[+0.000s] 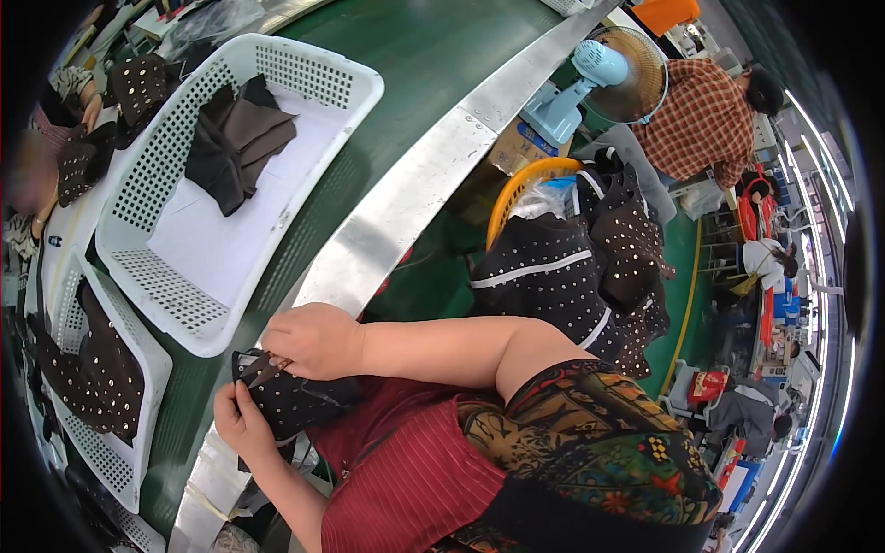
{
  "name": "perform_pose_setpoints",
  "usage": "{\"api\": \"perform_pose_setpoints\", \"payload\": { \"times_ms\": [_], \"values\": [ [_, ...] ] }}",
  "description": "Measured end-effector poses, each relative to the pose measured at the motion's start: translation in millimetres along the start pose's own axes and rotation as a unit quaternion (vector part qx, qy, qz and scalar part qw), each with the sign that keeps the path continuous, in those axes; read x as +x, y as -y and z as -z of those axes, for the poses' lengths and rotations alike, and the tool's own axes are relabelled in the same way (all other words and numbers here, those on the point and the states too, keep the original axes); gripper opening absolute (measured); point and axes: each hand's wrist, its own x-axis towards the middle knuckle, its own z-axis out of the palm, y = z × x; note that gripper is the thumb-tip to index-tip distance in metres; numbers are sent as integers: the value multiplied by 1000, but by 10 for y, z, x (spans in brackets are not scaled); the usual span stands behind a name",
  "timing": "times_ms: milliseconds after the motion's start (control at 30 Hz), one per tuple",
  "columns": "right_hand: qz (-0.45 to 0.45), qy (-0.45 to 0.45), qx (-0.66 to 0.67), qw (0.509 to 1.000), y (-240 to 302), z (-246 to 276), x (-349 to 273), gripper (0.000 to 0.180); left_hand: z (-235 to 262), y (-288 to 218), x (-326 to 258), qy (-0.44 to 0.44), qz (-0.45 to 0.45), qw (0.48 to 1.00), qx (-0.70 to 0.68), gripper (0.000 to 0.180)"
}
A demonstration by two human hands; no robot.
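My left hand [241,419] pinches the edge of a piece of black fabric with white dots [300,398]. Just above it, my right hand [313,341] is closed at the same piece, its fingers curled over the top edge. A narrow grey-brown pointed strip [265,372] shows between the two hands; whether it is a blade or a fold of cloth I cannot make out. The fabric hangs against my red striped apron [415,470], and part of it is hidden under my right forearm.
Across a metal rail [406,207] lies a green belt [415,69], bearing a white perforated basket [359,88] with dark fabric pieces [240,143]. Another basket [155,369] holds dotted fabric. An orange basket [502,207] heaped with dotted garments [544,267] stands beside me, near a blue fan [599,63].
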Motion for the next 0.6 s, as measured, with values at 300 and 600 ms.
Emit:
{"api": "perform_pose_setpoints", "payload": {
  "times_ms": [300, 600],
  "values": [
    [0, 16, -7, 1000, -30, 5, -18, 17, -27, 55, 14, 2, 1, 1000, -22, 20],
    [-15, 29, -2, 999, -37, -5, -22, 17, -24, 14, 41, 9, -13, 1000, 10, 19]
  ]
}}
